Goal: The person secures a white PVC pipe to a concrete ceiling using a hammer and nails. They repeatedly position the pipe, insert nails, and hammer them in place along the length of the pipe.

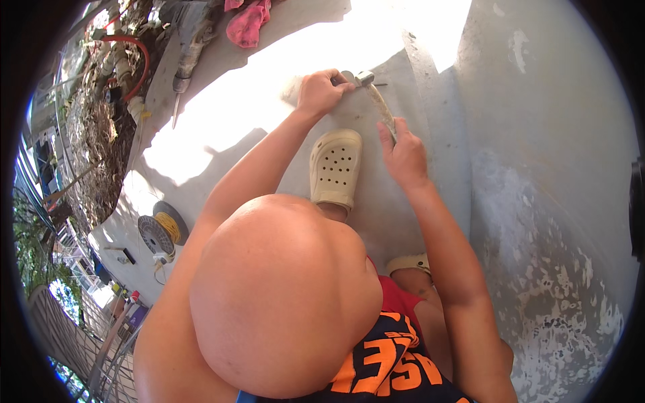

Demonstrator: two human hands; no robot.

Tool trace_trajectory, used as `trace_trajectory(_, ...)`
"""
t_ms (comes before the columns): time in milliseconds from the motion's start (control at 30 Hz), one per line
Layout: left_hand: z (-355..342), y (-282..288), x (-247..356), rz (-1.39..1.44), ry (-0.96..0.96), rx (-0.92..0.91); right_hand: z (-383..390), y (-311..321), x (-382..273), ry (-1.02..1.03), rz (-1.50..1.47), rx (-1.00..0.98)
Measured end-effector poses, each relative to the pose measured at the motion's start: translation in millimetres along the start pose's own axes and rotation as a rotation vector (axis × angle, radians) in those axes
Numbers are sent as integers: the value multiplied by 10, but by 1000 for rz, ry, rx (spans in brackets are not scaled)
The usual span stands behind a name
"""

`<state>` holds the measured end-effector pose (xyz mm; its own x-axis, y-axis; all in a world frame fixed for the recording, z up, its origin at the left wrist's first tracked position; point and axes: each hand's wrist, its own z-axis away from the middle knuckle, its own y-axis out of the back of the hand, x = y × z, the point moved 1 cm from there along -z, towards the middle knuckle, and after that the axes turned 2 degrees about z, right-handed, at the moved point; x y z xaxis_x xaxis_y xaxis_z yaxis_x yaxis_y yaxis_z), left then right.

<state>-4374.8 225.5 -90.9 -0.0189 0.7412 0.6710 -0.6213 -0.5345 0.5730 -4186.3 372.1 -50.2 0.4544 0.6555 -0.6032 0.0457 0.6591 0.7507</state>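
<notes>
Bare knee up close, hammer out past the beige clog

Right hand is wrapped around the wooden handle, so the metal head lies ahead and slightly left of that grip, long axis running the same way. Left hand is nearer the head, just beside it, fingers bent in, but I can't tell if they're clamped on anything.

Grey floor | bright sunlight patch | blotchy grey surface, right
</notes>
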Motion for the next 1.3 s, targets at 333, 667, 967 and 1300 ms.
trace_trajectory(333, 20, 11, -7, 21, 15, 8, -70, 33, -20, -2, 86, -57)
trace_trajectory(667, 11, 32, 1, 28, 23, 18, -118, 56, -64, -52, 107, -79)
trace_trajectory(967, -35, -10, -50, -28, -1, 73, -183, 145, 35, -145, 1, -61)
trace_trajectory(1300, -51, 36, -20, -46, 6, 114, 143, 409, 458, -309, -117, 149)
